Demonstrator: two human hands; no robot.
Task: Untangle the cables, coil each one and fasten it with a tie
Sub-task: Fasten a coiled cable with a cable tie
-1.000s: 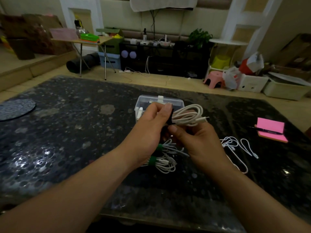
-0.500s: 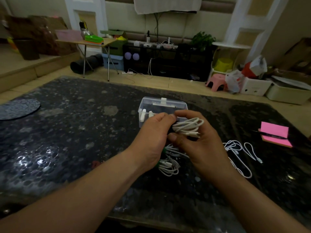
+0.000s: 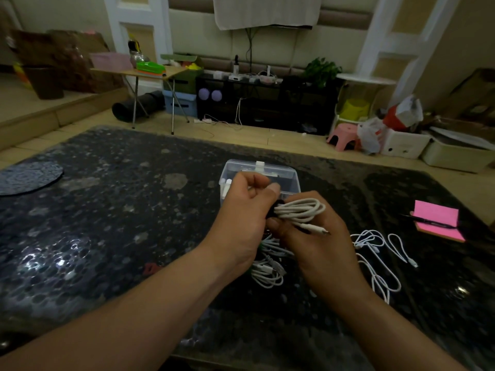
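Above the middle of the dark speckled stone bench (image 3: 107, 223), both hands hold a coiled white charging cable (image 3: 300, 210) in the air, just in front of a clear plastic lidded box (image 3: 293, 180) that stands on the bench. The left hand (image 3: 241, 218) has its fingers curled, with thumb and forefinger pinching the left end of the coil, where a small black tie (image 3: 277, 206) shows against the white loops; whether the tie goes all the way round cannot be told. The right hand (image 3: 318, 247) grips the coil from below and behind, its thumb pressed under the loops, and one plug end of the cable (image 3: 318, 231) pokes out to the right over its knuckles. Beneath the hands, partly hidden by them, a heap of more coiled white cables (image 3: 267, 274) lies on the bench. To the right, well apart from the hands, a loose white cable (image 3: 375, 253) sprawls in open loops. Farther right, a pink sticky-note pad (image 3: 439, 215) lies near the edge with a black pen (image 3: 428, 223) across it. A round dark mat (image 3: 29, 175) sits at the far left.
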